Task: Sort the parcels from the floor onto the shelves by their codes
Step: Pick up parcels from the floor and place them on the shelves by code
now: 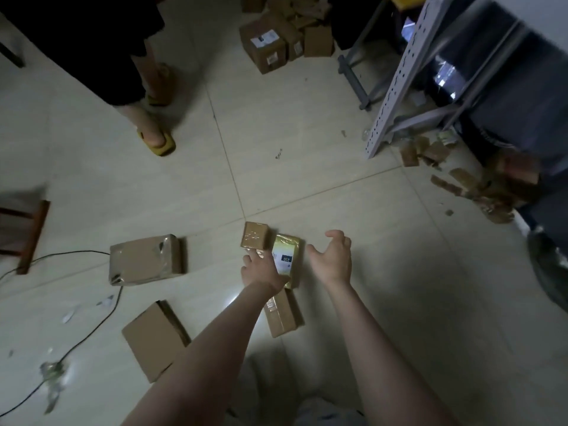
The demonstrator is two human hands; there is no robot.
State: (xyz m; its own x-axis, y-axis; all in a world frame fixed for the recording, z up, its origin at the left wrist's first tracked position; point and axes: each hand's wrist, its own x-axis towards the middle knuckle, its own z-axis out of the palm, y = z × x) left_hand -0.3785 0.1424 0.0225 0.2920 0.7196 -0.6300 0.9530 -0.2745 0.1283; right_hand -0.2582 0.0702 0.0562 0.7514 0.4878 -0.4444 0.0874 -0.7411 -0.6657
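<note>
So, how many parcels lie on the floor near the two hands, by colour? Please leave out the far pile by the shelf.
Brown: 4 (small box, long box, taped large box, plain flat box)
Yellow: 1 (yellow parcel)
Total: 5

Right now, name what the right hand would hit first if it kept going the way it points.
Likely bare floor. The right hand is open beside the yellow-labelled parcel, fingers aimed past its right edge; depth is unclear, so it could clip that parcel.
</note>
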